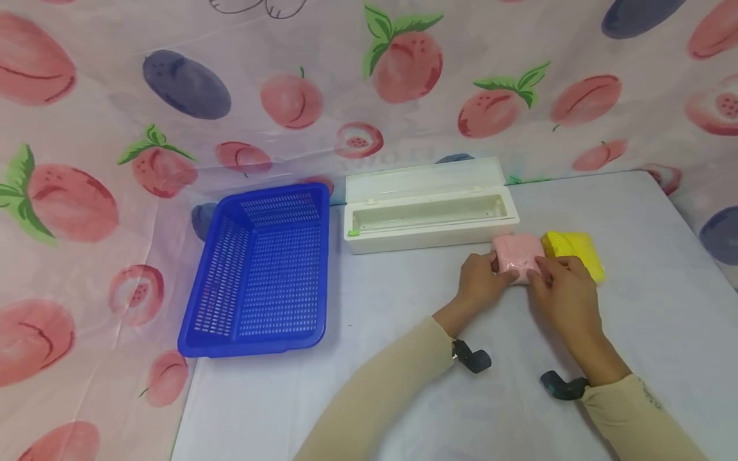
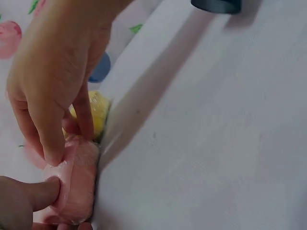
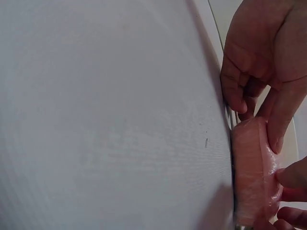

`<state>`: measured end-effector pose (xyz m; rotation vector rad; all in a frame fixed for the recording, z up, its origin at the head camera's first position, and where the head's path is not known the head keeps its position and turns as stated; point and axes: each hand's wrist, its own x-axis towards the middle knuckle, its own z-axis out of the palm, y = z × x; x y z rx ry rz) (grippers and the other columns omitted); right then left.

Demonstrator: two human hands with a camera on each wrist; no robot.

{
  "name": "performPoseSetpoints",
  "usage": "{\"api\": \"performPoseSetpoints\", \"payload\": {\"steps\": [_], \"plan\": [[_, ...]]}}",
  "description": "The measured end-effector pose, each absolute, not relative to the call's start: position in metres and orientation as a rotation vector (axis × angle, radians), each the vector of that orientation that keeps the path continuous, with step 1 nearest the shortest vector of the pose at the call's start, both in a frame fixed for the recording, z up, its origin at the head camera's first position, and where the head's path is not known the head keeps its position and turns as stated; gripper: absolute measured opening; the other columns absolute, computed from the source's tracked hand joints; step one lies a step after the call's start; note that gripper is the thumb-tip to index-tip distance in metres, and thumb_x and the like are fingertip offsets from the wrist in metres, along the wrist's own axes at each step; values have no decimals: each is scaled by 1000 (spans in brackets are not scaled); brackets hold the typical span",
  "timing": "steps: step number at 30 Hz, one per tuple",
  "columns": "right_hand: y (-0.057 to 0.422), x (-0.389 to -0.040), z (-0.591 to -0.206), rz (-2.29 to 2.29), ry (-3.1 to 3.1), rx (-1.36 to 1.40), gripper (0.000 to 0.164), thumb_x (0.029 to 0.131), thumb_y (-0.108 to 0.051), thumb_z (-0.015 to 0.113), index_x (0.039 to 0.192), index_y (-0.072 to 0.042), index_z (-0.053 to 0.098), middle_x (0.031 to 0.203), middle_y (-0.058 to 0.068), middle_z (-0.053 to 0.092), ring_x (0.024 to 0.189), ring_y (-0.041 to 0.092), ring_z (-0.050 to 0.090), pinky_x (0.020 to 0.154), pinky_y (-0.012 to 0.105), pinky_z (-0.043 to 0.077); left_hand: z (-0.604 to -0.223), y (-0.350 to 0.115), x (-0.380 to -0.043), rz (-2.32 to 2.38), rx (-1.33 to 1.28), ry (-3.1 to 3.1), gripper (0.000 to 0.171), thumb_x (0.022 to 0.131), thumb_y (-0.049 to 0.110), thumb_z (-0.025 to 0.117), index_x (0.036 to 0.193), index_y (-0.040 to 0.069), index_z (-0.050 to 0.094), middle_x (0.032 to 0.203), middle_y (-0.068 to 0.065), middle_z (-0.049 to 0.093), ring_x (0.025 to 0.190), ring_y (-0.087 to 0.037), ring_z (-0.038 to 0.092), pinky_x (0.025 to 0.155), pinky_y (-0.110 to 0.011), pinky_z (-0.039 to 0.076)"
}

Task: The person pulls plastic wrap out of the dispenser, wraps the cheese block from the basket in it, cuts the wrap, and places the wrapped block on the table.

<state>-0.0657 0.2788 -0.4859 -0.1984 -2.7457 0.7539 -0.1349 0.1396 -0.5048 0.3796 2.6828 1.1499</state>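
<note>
A soft-looking pink block in clear plastic wrap (image 1: 519, 255) lies on the table, between my two hands. My left hand (image 1: 481, 282) holds its left side, the thumb on the near top edge and fingers along the side. My right hand (image 1: 567, 301) pinches the wrap at its right, thumb and fingertips on the top. The left wrist view shows both thumb and fingers close together at a fold in the film of the pink block (image 2: 79, 187). Right beside it, partly behind my right hand, sits a yellow wrapped block (image 1: 576, 250).
Behind the pink block stands a long white box (image 1: 432, 238) with its lid (image 1: 426, 180) raised and its inside showing. A blue perforated basket (image 1: 323, 275) is at the left. A fruit-print cloth (image 1: 323, 57) hangs behind the white-covered table (image 1: 403, 358).
</note>
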Motion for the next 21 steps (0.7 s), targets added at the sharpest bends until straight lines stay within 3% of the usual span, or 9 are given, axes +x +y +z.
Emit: {"api": "performPoseSetpoints", "payload": {"steps": [5, 8, 12, 16, 21], "plan": [[278, -71, -485, 737, -2791, -209, 41, 98, -17, 67, 126, 13, 64, 109, 33, 58, 105, 48, 53, 89, 62, 47, -503, 135, -133, 1116, 440, 2678, 33, 92, 40, 74, 110, 13, 71, 75, 1, 57, 75, -9, 49, 63, -19, 35], [278, -73, -484, 732, -2785, -188, 43, 99, -21, 65, 126, 12, 64, 107, 33, 62, 103, 47, 55, 89, 63, 49, -504, 127, -130, 1086, 517, 2665, 37, 94, 42, 70, 119, 15, 67, 86, 1, 63, 79, -7, 53, 65, -16, 38], [275, -74, -480, 734, -2734, -133, 45, 99, -26, 64, 126, 9, 65, 109, 33, 67, 105, 46, 58, 90, 64, 49, -501, 111, -116, 938, 580, 2702, 60, 100, 50, 59, 144, 10, 55, 119, -5, 68, 106, -10, 62, 86, -19, 50], [272, -71, -471, 724, -2730, -116, 49, 101, -33, 60, 132, 5, 63, 124, 32, 64, 115, 48, 56, 96, 67, 47, -484, 86, -95, 828, 519, 2726, 69, 105, 54, 47, 155, 8, 41, 145, -10, 57, 133, -19, 56, 108, -30, 47], [272, -68, -451, 665, -2685, -45, 48, 101, -35, 60, 131, 1, 65, 130, 30, 64, 121, 48, 55, 95, 69, 46, -448, 32, -75, 836, 408, 2761, 66, 106, 51, 47, 157, 11, 39, 152, -10, 50, 139, -25, 51, 114, -41, 44]]}}
